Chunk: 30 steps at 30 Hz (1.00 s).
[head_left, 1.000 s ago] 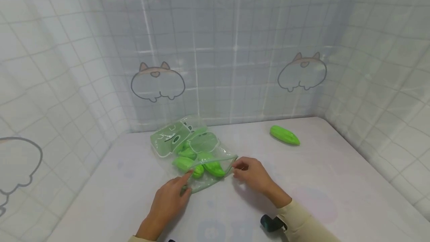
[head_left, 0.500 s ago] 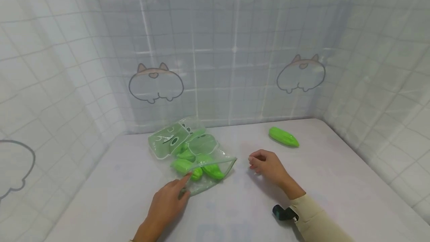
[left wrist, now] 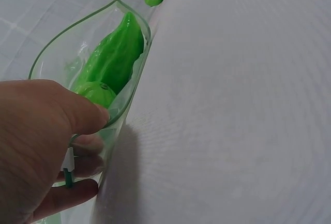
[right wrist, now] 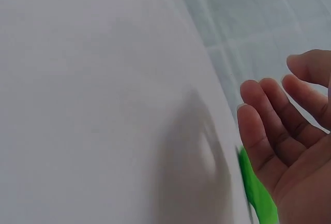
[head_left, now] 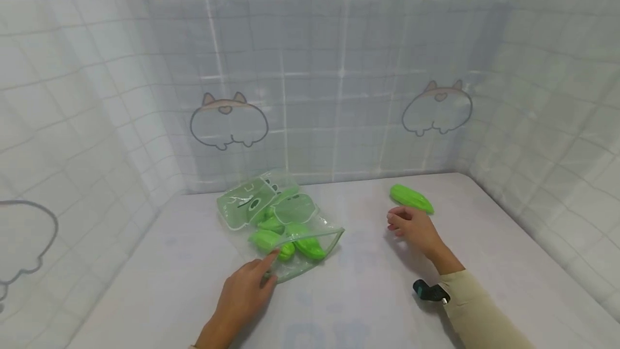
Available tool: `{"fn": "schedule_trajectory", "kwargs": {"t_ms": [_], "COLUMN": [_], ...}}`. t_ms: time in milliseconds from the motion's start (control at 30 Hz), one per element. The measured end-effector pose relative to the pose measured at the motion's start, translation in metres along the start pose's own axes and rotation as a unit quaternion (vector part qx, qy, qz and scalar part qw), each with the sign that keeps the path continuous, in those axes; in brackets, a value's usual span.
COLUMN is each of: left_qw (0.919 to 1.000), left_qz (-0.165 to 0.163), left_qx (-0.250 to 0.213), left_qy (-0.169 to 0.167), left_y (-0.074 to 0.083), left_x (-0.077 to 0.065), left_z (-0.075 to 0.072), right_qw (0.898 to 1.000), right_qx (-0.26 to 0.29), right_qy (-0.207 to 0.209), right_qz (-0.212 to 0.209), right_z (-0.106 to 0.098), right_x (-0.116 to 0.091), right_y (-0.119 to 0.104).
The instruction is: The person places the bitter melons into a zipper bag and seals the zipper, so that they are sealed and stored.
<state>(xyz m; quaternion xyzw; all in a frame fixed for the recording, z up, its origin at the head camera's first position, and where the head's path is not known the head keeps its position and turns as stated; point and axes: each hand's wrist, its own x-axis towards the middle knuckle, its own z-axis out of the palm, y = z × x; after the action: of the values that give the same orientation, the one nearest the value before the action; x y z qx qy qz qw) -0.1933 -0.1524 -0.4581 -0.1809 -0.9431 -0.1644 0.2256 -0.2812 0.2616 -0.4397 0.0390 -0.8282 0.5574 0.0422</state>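
A clear plastic zip bag [head_left: 295, 208] with a green cartoon print lies on the left half of the table, its mouth toward me. Inside it are several bright green, ridged vegetables [head_left: 310, 246] that look like bitter melons; one long pointed bitter melon [left wrist: 111, 56] shows near the mouth. My left hand [head_left: 244, 288] pinches the near rim of the bag, thumb on one side and fingers on the other, holding the mouth apart. My right hand [head_left: 414, 230] holds nothing, its fingers loosely bent, just in front of a loose bitter melon [head_left: 413, 199] at the back right.
The white table [head_left: 358, 295] meets a grid-patterned curtain wall [head_left: 339, 96] at the back, with similar walls on both sides. A dark wrist device [head_left: 430, 291] hangs by the right sleeve [head_left: 477, 306].
My right hand has let go of the bag's right corner and moved right and away from me toward the loose bitter melon. The left hand stays at the rim.
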Motion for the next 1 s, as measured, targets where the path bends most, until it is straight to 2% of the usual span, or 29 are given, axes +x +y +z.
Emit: {"fn": "schedule_trajectory", "kwargs": {"t_ms": [233,500,700,833,1000], "left_qw": [1.0000,0.9999,0.9999,0.9999,0.9999], "left_qz": [0.003,-0.003,-0.001,-0.005,-0.005], "left_qx": [0.006,0.008,0.009,0.012,0.012], "left_qy": [0.001,-0.008,-0.007,-0.011,-0.007], "left_y": [0.002,0.002,0.002,0.002,0.001], "left_x": [0.000,0.000,0.001,0.002,0.001], "left_z": [0.001,-0.001,0.000,0.000,0.000], "right_qw": [0.999,0.993,0.986,0.983,0.981], "right_qx": [-0.011,-0.093,-0.118,-0.114,-0.084], "right_qy": [0.038,0.075,0.116,0.142,0.172], "right_qz": [-0.002,-0.003,0.001,0.005,0.021], "right_z": [-0.027,-0.041,-0.056,-0.063,-0.068], "right_x": [0.006,0.009,0.013,0.015,0.019], "right_y": [0.007,0.007,0.011,0.017,0.020]}}
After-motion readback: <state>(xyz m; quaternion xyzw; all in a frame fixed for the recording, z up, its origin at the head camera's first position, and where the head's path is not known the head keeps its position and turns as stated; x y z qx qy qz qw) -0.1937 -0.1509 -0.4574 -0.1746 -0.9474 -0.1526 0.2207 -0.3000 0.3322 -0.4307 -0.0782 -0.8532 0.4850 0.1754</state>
